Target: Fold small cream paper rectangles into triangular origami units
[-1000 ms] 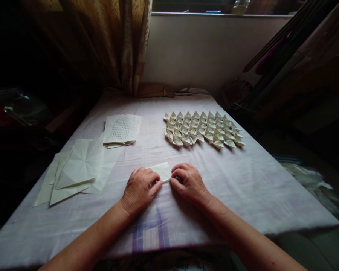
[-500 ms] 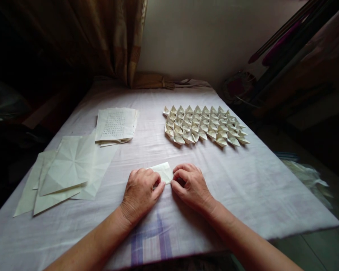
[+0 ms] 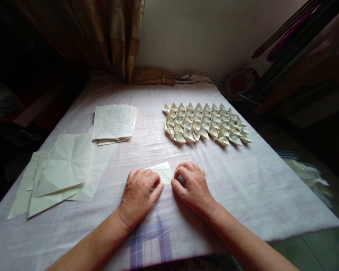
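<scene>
A small folded piece of pale paper (image 3: 164, 172) lies on the cloth-covered table near its front. My left hand (image 3: 142, 191) covers the paper's left part, thumb and curled fingers closed on its near edge. At the paper's right end is my right hand (image 3: 192, 184), thumb and forefinger brought together in a pinch at the near right corner. Its other fingers are curled. The paper's left end is hidden beneath my left hand.
Several rows of folded paper boats (image 3: 203, 122) stand at the back right. A stack of written sheets (image 3: 114, 121) lies back left, with creased blank sheets (image 3: 67, 162) nearer at the left. A curtain (image 3: 121, 41) hangs at the far edge of the table (image 3: 243, 195).
The view has shifted slightly. Both hands keep nearly the same place and grip at the folded paper.
</scene>
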A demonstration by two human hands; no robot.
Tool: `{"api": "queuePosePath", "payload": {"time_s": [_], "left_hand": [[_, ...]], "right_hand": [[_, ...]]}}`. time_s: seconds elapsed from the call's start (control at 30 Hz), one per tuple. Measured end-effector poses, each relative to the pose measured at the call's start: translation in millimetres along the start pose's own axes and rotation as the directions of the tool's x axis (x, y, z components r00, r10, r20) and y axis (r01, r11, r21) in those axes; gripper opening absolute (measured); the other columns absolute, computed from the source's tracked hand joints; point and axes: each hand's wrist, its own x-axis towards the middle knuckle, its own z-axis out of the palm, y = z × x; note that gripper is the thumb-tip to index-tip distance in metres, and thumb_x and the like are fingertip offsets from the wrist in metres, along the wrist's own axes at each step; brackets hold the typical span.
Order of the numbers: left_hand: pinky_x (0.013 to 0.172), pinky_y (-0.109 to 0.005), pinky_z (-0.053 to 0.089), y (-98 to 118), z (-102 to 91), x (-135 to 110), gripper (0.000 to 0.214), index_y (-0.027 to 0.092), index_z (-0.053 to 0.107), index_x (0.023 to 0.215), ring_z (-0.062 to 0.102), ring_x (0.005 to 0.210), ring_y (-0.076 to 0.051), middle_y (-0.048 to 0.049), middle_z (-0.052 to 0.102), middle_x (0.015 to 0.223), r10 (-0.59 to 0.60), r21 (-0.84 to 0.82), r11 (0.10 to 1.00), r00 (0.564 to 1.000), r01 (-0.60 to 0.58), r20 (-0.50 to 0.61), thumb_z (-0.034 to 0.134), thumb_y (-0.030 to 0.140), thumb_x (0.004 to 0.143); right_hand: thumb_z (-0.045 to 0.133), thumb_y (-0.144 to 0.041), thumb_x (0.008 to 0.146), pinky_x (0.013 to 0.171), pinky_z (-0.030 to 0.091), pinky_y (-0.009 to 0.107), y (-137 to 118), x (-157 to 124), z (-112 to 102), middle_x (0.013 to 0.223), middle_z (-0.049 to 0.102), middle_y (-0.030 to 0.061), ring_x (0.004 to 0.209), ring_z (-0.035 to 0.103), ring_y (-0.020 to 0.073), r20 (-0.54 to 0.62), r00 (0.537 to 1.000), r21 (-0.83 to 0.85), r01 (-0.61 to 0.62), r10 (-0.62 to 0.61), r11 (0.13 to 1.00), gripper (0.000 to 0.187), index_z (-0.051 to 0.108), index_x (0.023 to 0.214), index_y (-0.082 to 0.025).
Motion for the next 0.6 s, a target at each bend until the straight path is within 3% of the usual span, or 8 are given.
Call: {"api": "queuePosePath", "payload": {"time_s": [0.27,0.4,0.6], "left_hand": [[0.083,-0.035,0.037,-13,-8.3,-4,0.004,0.021,0.060,0.084,0.056,0.088,-0.019,0.0004,0.064,0.086,0.007,-0.143,0.990,0.996,0.006,0.094,0.059,0.018,0.086],[0.083,-0.034,0.041,-24,-18.8,2,0.011,0.023,0.063,0.089,0.059,0.089,-0.018,0.0008,0.067,0.088,0.036,-0.174,0.985,0.982,-0.003,0.184,0.058,0.014,0.084],[0.093,-0.037,0.043,-27,-24.3,31,0.022,0.021,0.063,0.110,0.057,0.103,-0.023,-0.0060,0.064,0.109,0.079,-0.032,0.997,0.992,-0.076,0.094,0.057,0.026,0.089]], "right_hand": [[0.059,-0.011,0.073,0.083,0.033,0.037,8,-1,-1,0.093,0.063,0.0028,0.094,0.054,0.0224,-0.002,1.000,0.057,0.013,-0.012,0.998,0.012,0.060,0.076,-0.022],[0.060,-0.013,0.075,0.083,0.033,0.037,9,-2,0,0.094,0.064,0.0029,0.093,0.054,0.0221,-0.022,0.999,0.074,0.049,-0.047,0.996,0.011,0.062,0.079,-0.023],[0.059,-0.011,0.077,0.084,0.035,0.037,11,-3,-1,0.097,0.065,0.0029,0.095,0.055,0.0219,-0.022,0.994,0.098,0.106,-0.105,0.989,0.017,0.066,0.085,-0.024]]}}
